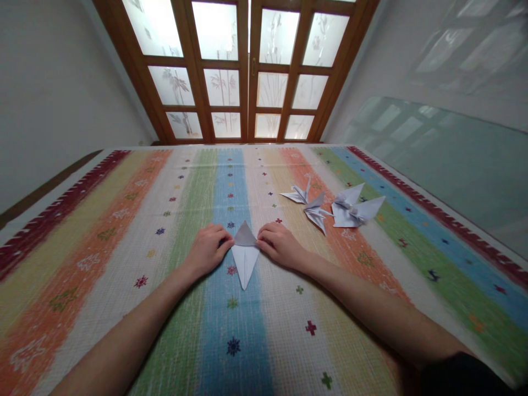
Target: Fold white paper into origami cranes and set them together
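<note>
A sheet of white paper folded into a kite-like shape [245, 264] lies on the blue stripe of the cloth, its long point toward me. The upper part is a greyish triangle pointing away, with a crease running across below it. My left hand [209, 247] pinches the paper's left corner between thumb and fingers. At the opposite corner, my right hand [280, 245] pinches the paper in the same way. Both hands rest low on the cloth, and the fingertips partly cover the two corners.
Several folded paper cranes lie to the right, among them a small one [315, 212] and a wide-winged one [346, 208]. A striped tablecloth [165, 308] covers the table. Beyond its far edge stand wooden doors [248, 82] with frosted panes; walls rise on both sides.
</note>
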Available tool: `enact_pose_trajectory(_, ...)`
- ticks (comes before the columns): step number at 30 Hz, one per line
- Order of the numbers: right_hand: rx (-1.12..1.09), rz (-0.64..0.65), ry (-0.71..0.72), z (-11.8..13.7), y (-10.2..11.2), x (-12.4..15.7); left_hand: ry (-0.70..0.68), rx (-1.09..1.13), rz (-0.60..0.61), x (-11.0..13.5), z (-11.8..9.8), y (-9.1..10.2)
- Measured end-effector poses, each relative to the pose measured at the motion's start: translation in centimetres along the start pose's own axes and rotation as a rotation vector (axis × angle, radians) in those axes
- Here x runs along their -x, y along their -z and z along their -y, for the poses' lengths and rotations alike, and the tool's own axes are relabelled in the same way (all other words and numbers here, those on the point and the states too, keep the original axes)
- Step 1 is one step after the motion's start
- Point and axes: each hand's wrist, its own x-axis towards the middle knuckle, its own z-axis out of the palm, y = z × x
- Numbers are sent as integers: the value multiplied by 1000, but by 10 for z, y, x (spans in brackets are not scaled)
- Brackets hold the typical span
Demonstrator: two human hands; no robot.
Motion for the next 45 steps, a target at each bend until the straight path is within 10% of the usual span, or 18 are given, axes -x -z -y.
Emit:
enact_pose_trajectory(14, 356, 66, -316, 25, -9, -14, 131, -355, 51, 2, -23, -5)
enact_pose_trajectory(22, 72, -56, -319, 14, -10, -8, 77, -211, -73, 4, -16, -8)
enact_pose_trajectory(34, -67, -38, 84, 1, -1, 9, -304, 74, -65, 11, 13, 0)
enact_pose_trajectory(45, -46, -54, -194, 9, -2, 3, -143, 57, -18, -2, 10, 2)
